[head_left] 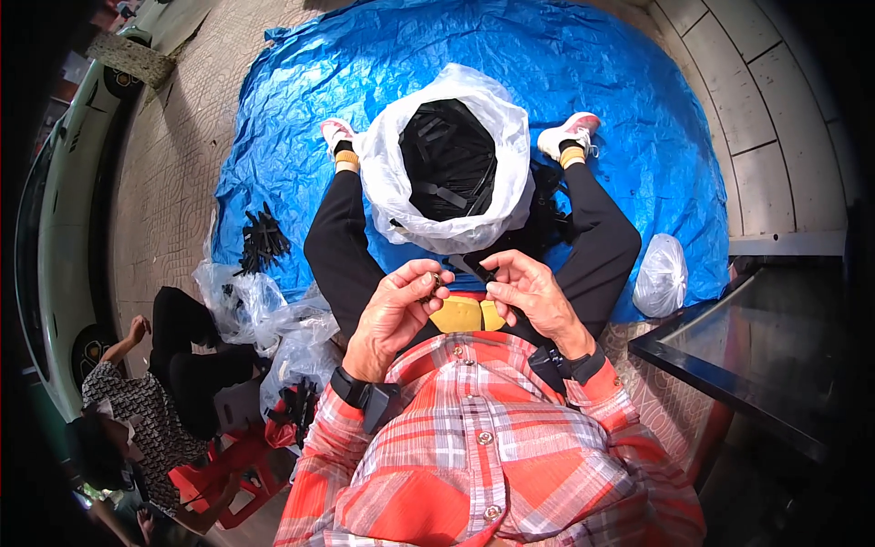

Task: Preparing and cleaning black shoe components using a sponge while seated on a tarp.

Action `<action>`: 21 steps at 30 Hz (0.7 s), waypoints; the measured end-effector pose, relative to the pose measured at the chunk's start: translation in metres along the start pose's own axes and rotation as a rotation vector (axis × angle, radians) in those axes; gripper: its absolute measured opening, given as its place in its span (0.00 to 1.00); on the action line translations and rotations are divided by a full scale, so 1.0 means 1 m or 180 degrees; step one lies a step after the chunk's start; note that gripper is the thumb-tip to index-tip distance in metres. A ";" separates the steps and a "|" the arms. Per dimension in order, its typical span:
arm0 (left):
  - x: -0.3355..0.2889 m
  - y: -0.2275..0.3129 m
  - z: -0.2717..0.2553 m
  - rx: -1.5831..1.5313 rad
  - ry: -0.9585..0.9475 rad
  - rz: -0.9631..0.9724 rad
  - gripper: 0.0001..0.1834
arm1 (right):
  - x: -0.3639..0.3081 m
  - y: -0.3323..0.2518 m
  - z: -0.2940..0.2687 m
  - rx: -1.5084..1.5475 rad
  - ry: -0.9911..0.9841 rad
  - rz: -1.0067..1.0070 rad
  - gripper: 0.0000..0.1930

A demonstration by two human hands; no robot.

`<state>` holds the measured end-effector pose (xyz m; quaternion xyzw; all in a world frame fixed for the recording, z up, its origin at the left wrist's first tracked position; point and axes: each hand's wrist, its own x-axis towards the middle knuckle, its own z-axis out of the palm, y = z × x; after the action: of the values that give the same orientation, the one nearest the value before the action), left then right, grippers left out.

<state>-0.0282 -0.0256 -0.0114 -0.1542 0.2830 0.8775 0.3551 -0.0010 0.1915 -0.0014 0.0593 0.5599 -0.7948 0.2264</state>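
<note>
My left hand (394, 305) is closed, its fingertips pinched around a small dark, brownish shiny piece (432, 286) too small to name. Opposite it, my right hand (538, 296) has its thumb and fingers curled at a black flat strip (478, 266). Both hands are held over my lap, a little apart. Just beyond them stands a white plastic bag (378, 196), its mouth rolled wide around a heap of black strips (447, 159). More black pieces (547, 214) lie beside the bag on the right, partly hidden by it and my leg.
A blue tarp (310, 82) lies under the bag and my feet. Black strips (264, 239) are piled at left, near clear plastic bags (305, 342). A tied white bag (661, 278) and a dark tabletop (756, 342) are at right. Another person (155, 410) sits at left by a red stool (241, 469).
</note>
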 end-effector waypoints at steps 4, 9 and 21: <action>-0.004 -0.002 -0.001 0.0037 0.0243 0.0081 0.10 | -0.003 -0.001 0.004 -0.0210 -0.0068 0.0340 0.13; -0.001 -0.002 -0.012 -0.0315 -0.0513 -0.0173 0.09 | -0.006 0.004 0.011 -0.0214 -0.0074 0.0476 0.14; -0.003 -0.002 -0.012 -0.0842 -0.1150 -0.0311 0.08 | -0.002 0.004 0.013 0.0159 0.0156 0.0296 0.14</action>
<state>-0.0239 -0.0327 -0.0204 -0.0533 0.0896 0.9021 0.4187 0.0044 0.1793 0.0001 0.1103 0.5420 -0.7954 0.2478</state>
